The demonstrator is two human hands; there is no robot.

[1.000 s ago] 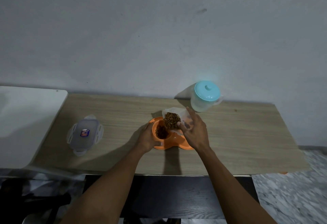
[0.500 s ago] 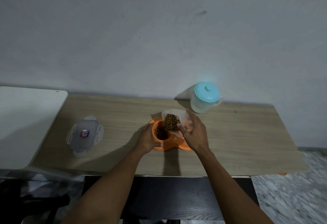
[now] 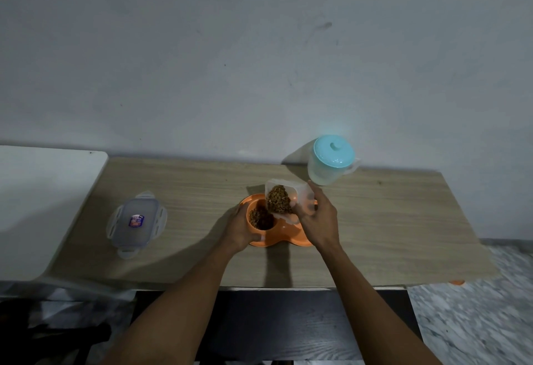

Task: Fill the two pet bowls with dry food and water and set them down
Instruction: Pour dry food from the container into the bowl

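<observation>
Head view, right hand [image 3: 318,222] grip closed on tilted clear plastic container of brown kibble [image 3: 284,200] over orange double pet bowl [image 3: 284,233], left hand [image 3: 240,227] grip clasping bowl rim, wooden tabletop [image 3: 375,226].

right bowl [image 3: 291,233] mostly hidden, apparently empty

Both bare forearms reach forward from the bottom of the view and converge toward the middle. The left hand [image 3: 240,227] is cupped, palm inward, its fingers curled against the bowl [image 3: 284,235] edge. The right hand [image 3: 318,220] is raised slightly higher, wrist bent, fingers wrapped around the tilted container [image 3: 288,199].
</observation>
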